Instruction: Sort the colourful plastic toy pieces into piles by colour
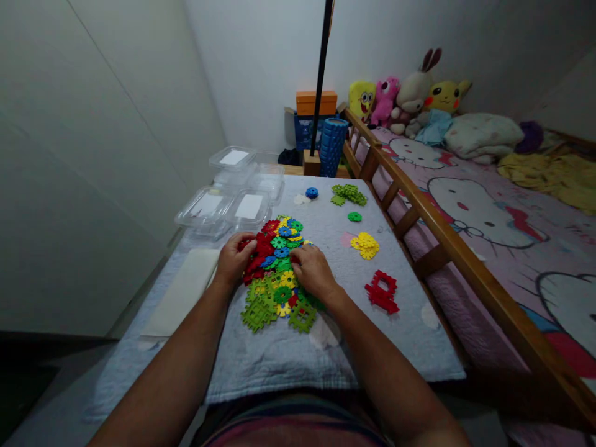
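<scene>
In front of me is a mixed pile of plastic interlocking pieces: red square pieces (pixel 265 246), light green square pieces (pixel 259 308), and snowflake discs in blue, yellow and green (pixel 282 295). My left hand (pixel 234 258) is at the pile's left side, fingers curled in against the red pieces, seemingly gripping one. On the opposite side, my right hand (pixel 315 269) bends its fingers down among the green discs; whatever they pinch is hidden. Sorted groups lie to the right: blue discs (pixel 311 193), light green squares (pixel 350 194), a green disc (pixel 354 216), yellow discs (pixel 365 245) and red squares (pixel 382 291).
Clear plastic boxes (pixel 201 208) with white labels stand at the table's back left. A pale flat sheet or folder (pixel 184 292) lies nearer. A wooden bed rail (pixel 433 236) runs along the right edge. Behind the table are a black pole (pixel 321 74) and a blue foam roller (pixel 333 148).
</scene>
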Demonstrator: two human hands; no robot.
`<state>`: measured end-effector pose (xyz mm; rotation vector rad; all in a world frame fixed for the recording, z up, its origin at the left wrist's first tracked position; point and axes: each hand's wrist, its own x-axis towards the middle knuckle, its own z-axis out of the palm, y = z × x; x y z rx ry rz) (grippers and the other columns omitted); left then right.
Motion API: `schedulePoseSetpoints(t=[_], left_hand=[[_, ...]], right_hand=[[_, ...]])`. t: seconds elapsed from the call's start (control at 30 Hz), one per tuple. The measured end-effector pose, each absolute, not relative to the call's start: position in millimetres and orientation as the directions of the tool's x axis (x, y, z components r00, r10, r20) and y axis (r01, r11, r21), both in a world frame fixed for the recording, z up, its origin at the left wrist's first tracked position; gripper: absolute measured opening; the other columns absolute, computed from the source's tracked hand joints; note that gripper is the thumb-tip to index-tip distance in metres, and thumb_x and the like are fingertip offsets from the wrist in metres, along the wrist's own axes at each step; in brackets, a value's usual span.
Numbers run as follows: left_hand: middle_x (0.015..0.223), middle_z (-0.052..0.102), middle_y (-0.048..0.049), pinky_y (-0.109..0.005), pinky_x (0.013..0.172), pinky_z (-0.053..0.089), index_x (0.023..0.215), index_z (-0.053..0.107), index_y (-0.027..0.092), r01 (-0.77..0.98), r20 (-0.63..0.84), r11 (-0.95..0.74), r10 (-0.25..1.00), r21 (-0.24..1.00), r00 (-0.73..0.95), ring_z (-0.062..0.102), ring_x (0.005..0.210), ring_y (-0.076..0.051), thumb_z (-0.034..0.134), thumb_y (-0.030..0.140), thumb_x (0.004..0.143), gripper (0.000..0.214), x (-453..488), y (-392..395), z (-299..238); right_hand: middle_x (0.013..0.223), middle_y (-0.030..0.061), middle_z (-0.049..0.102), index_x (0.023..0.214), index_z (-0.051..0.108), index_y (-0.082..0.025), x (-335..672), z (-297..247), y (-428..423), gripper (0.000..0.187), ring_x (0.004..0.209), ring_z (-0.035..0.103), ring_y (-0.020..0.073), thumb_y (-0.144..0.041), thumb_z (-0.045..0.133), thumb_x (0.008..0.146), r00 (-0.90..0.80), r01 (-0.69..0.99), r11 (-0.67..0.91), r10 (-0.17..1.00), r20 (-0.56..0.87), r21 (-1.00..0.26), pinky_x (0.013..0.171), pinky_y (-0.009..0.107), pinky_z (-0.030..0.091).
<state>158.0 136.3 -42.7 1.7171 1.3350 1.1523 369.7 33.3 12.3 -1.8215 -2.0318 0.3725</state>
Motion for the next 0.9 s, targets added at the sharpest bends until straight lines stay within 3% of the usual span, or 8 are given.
schedulePoseSetpoints(t=[0.17, 0.33, 0.57, 0.9], left_hand=[[0.109, 0.071, -0.0073, -0.039, 0.100, 0.048, 0.097, 0.072, 0.019, 0.381, 0.237, -0.260, 0.966, 0.887, 0.107, 0.064, 0.104, -0.025, 0.063, 0.048, 0.078, 0.036, 157.8, 136.6, -42.2], [0.106, 0.071, -0.0077, -0.038, 0.096, 0.051, 0.101, 0.071, 0.018, 0.358, 0.205, -0.235, 0.971, 0.904, 0.121, 0.065, 0.100, -0.025, 0.063, 0.050, 0.078, 0.040, 157.3, 137.2, -44.2], [0.108, 0.071, -0.0064, -0.037, 0.096, 0.051, 0.100, 0.072, 0.018, 0.376, 0.213, -0.239, 0.971, 0.895, 0.111, 0.066, 0.098, -0.024, 0.064, 0.048, 0.078, 0.038, 158.1, 135.8, -44.2], [0.105, 0.072, -0.0072, -0.037, 0.090, 0.053, 0.101, 0.072, 0.018, 0.384, 0.217, -0.240, 0.971, 0.892, 0.102, 0.066, 0.096, -0.024, 0.064, 0.048, 0.077, 0.039, 156.9, 136.3, -46.3]], right_hand=[[0.105, 0.0081, 0.071, 0.103, 0.069, -0.019, 401.6, 21.7, 16.0, 0.020, 0.102, 0.062, 0.0218, -0.012, 0.059, 0.087, -0.013, 0.788, 0.138, 0.978, 0.209, -0.600, 0.095, 0.036, 0.046], [0.100, 0.0060, 0.072, 0.106, 0.065, -0.020, 471.1, 26.6, -30.9, 0.022, 0.089, 0.066, 0.0203, -0.023, 0.062, 0.084, 0.270, 0.641, -0.004, 0.938, 0.220, -0.768, 0.086, 0.035, 0.050], [0.098, 0.0086, 0.070, 0.089, 0.071, -0.021, 536.0, 6.7, -91.8, 0.019, 0.097, 0.061, 0.0266, -0.035, 0.060, 0.083, 0.390, 0.779, -0.182, 0.890, 0.236, -0.600, 0.091, 0.042, 0.044], [0.107, 0.0117, 0.068, 0.102, 0.072, -0.021, 546.6, -7.1, -101.1, 0.027, 0.103, 0.061, 0.0294, -0.032, 0.057, 0.083, 0.420, 0.809, -0.212, 0.861, 0.288, -0.549, 0.097, 0.047, 0.044]])
